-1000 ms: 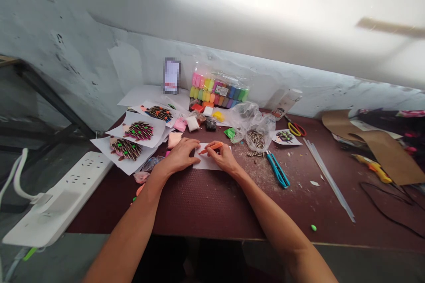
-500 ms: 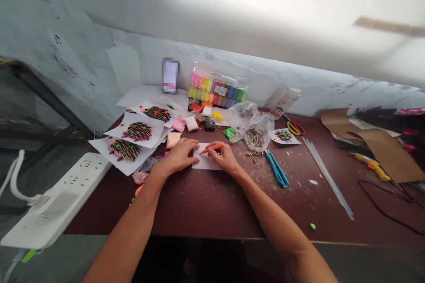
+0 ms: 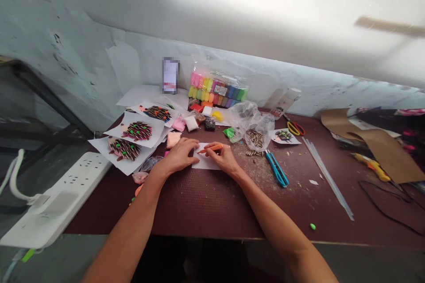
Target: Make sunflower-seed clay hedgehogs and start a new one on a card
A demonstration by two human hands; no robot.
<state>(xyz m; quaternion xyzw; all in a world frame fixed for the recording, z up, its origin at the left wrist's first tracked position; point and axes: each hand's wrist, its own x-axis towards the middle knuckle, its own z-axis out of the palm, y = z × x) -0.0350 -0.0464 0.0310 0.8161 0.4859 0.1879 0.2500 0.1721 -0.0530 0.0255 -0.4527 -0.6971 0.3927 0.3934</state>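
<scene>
A small sheet of white paper (image 3: 207, 163) lies on the dark red table between my hands. My right hand (image 3: 224, 158) pinches an orange pen (image 3: 215, 147), its tip at the paper's upper left part. Flat over the left edge of the sheet rests my left hand (image 3: 181, 154), thumb apart from the fingers and holding nothing. Just beyond it sits a packet of peach-coloured clay (image 3: 173, 139). Any marks under the pen tip are too small to make out.
Hedgehog pictures with seed spines (image 3: 137, 131) lie at left beside a white power strip (image 3: 53, 208). Behind are coloured clay packs (image 3: 217, 90) and a bag of striped seeds (image 3: 257, 138). Rightward lie a blue cutter (image 3: 277, 169), scissors (image 3: 295, 128), glue sticks (image 3: 328, 179) and a yellow glue gun (image 3: 376, 169).
The orange pen has tilted slightly, and its back end sits a little lower and further left. My left hand stays in place on the paper.
</scene>
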